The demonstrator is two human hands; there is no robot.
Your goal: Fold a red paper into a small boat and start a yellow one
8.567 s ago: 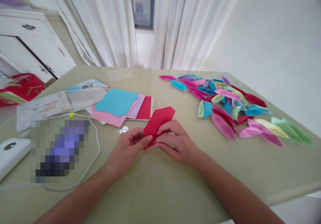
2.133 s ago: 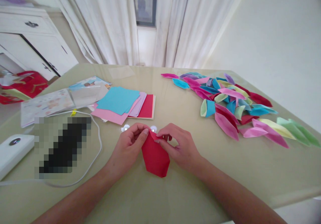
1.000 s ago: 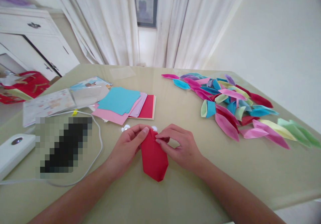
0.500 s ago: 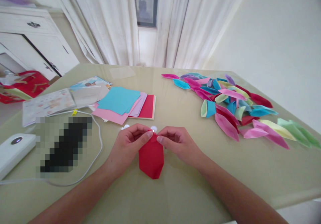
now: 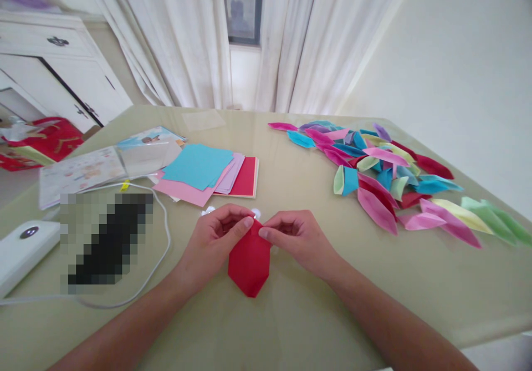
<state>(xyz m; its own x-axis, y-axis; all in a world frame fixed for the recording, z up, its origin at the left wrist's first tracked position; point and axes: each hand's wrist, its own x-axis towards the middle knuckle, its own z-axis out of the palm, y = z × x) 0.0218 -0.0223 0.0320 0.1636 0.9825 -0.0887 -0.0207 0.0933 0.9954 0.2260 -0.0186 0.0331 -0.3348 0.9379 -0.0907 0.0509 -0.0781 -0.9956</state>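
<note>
A folded piece of red paper (image 5: 249, 265) hangs between my hands near the middle of the table, its pointed lower end toward me. My left hand (image 5: 220, 235) pinches its upper left edge between thumb and fingers. On the other side, my right hand (image 5: 293, 231) grips the upper right edge the same way. The paper's top tip shows between the two thumbs. Small white objects lie just behind my hands, partly covered, and I cannot make out what they are.
Several folded paper pieces in many colours (image 5: 374, 160) spread over the table's right side. Flat square sheets, blue on top (image 5: 197, 166), lie ahead to the left. A white cable (image 5: 166, 243) loops around a blurred dark object, beside a white device (image 5: 29, 252).
The red paper has shifted and turned slightly, its lower tip moving a little left. Both hands keep their pinch in nearly the same place.
</note>
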